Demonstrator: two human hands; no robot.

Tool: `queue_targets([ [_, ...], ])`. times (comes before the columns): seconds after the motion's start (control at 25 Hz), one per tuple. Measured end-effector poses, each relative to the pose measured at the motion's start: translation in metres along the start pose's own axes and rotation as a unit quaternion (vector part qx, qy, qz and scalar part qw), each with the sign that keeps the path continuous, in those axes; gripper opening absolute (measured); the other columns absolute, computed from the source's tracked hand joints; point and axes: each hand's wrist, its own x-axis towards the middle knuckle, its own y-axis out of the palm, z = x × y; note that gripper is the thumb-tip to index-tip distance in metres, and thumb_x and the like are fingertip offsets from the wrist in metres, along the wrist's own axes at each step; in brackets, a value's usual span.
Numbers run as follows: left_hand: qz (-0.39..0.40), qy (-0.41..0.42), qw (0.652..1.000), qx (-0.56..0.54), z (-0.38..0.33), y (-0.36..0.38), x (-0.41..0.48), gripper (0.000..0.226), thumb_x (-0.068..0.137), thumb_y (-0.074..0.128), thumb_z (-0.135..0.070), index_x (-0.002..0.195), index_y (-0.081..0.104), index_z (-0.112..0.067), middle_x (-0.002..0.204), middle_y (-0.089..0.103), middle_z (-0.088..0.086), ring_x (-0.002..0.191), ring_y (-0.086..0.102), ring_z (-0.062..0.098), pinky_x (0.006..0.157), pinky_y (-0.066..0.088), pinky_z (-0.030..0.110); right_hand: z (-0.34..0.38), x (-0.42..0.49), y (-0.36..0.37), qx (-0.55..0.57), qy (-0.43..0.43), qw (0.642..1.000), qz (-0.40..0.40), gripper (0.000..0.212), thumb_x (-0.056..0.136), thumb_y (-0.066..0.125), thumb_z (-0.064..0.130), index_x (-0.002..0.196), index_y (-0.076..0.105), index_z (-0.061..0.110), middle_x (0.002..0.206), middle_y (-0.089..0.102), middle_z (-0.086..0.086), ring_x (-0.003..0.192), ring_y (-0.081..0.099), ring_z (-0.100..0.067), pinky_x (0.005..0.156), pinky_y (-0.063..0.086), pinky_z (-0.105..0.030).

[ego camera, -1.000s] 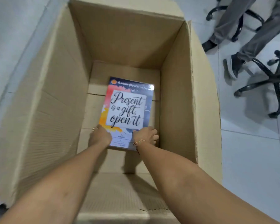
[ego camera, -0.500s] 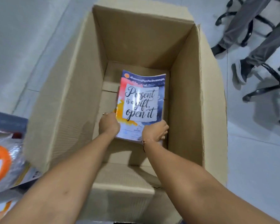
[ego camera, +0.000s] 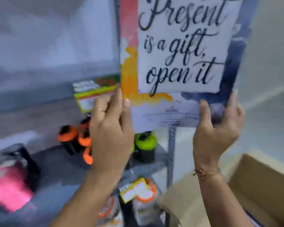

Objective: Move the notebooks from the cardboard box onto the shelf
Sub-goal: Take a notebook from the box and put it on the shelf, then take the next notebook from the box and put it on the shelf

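Note:
I hold a notebook (ego camera: 179,54) upright in the air, its cover reading "Present is a gift, open it" on white with orange, pink and dark blue around it. My left hand (ego camera: 111,128) grips its lower left corner, thumb on the cover. My right hand (ego camera: 216,128) grips the lower right corner. The notebook is in front of a grey metal shelf (ego camera: 56,169), above its boards. The cardboard box (ego camera: 261,185) stands open at the lower right, its inside mostly out of view.
On the shelf sit black bottles with orange lids (ego camera: 75,140), one with a green lid (ego camera: 144,143), a pink and black item (ego camera: 10,182) and a green-yellow packet (ego camera: 92,94). Clear jars with orange lids (ego camera: 143,194) fill the lower level. A perforated shelf post (ego camera: 170,153) rises beside the box.
Both hands have lifted the notebook out of the cardboard box and raised it in front of the shelf. My view has swung from the box up and left to the shelf.

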Motion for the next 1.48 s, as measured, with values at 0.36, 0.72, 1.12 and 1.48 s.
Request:
queue_targets([
  [0.36,0.216,-0.279,0.886,0.300,0.081,-0.074,0.176,0.024,0.091,0.048,-0.002,0.105,0.061,0.013,0.120,0.060,0.033,0.111,0.057,0.043,0.091,0.047,0.043,0.131,0.039,0.192,-0.092,-0.066,0.913,0.391,0.017,0.084,0.057,0.004,0.096,0.066,-0.003,0.093,0.068,-0.019,0.093,0.064,-0.032,0.061,0.036,-0.026],
  [0.72,0.214,-0.034,0.895,0.389,0.057,-0.011,0.137,0.026,0.089,0.055,-0.010,0.109,0.064,0.004,0.112,0.058,0.033,0.106,0.054,0.049,0.085,0.049,0.051,0.080,0.039,0.146,-0.107,-0.186,0.930,0.299,0.027,0.087,0.058,0.015,0.108,0.063,-0.001,0.109,0.069,-0.020,0.101,0.063,-0.037,0.088,0.046,-0.036],
  [1.12,0.856,-0.173,0.487,0.001,-0.053,0.256,-0.332,0.029,0.091,0.053,-0.015,0.106,0.064,0.007,0.118,0.064,0.028,0.112,0.060,0.038,0.089,0.050,0.039,-0.342,-0.099,-0.209,-0.483,0.485,0.729,-0.010,0.062,0.084,0.061,0.019,0.138,0.035,0.003,0.148,0.032,-0.019,0.136,0.028,-0.035,0.113,0.020,-0.038],
  [1.48,0.828,-0.212,0.488,0.178,-0.046,0.280,-0.509,0.032,0.090,0.053,-0.008,0.120,0.054,0.001,0.130,0.055,0.020,0.118,0.054,0.037,0.096,0.047,0.040,-0.405,-0.140,-0.322,-0.502,0.678,0.535,-0.030,0.050,0.086,0.061,0.019,0.128,0.040,0.001,0.141,0.036,-0.017,0.131,0.033,-0.035,0.105,0.036,-0.044],
])
